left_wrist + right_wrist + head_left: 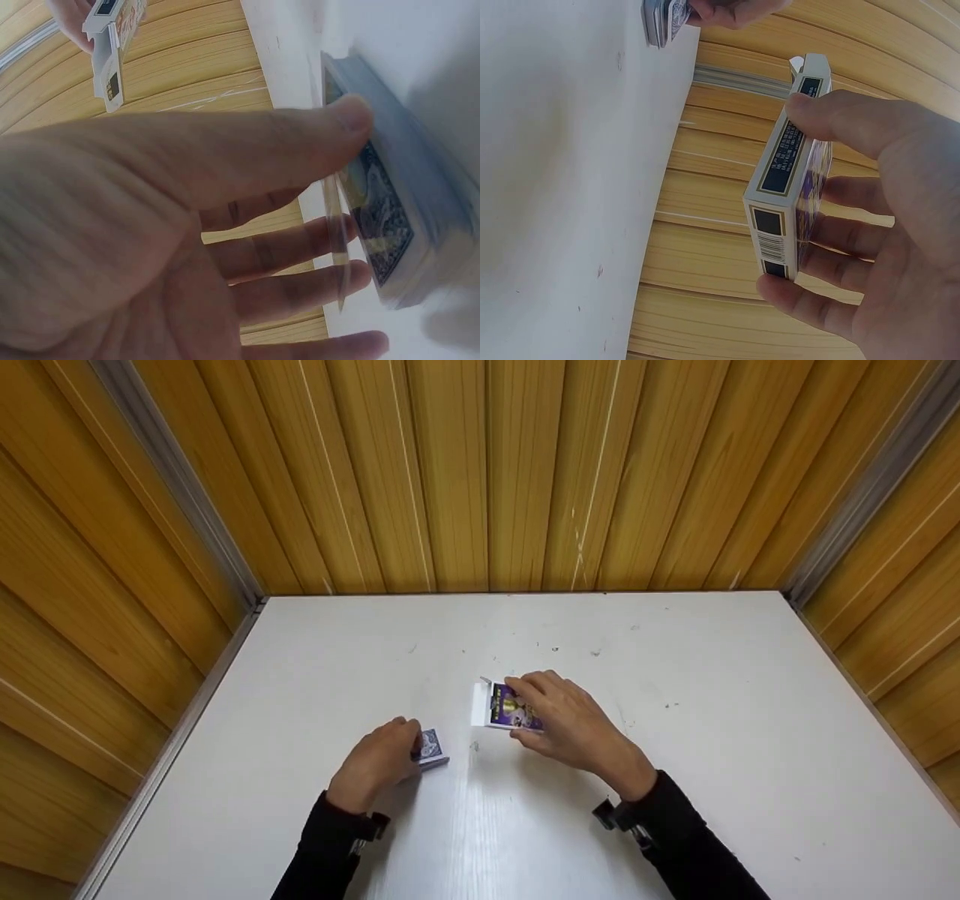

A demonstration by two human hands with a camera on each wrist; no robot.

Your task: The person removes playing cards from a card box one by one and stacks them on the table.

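Observation:
My left hand (382, 757) holds a deck of playing cards (431, 745) with a blue-patterned back, low over the white table. In the left wrist view, the thumb lies on the near edge of the deck (386, 210) and the fingers reach along its patterned face. A thin see-through strip (335, 247) shows beside that face. To the right, my right hand (566, 720) grips a purple and white card box (510, 709) between thumb and fingers. Its white end flap (478, 705) stands open toward the left. A barcode marks the end of the box (774, 244) in the right wrist view.
The white table (675, 660) carries small dark scuffs. Wood-patterned panels (450, 472) rise behind it and at both sides, with grey metal strips (187, 472) at the corners. Dark sleeves (690, 840) and small wrist-worn devices (606, 814) are on both arms.

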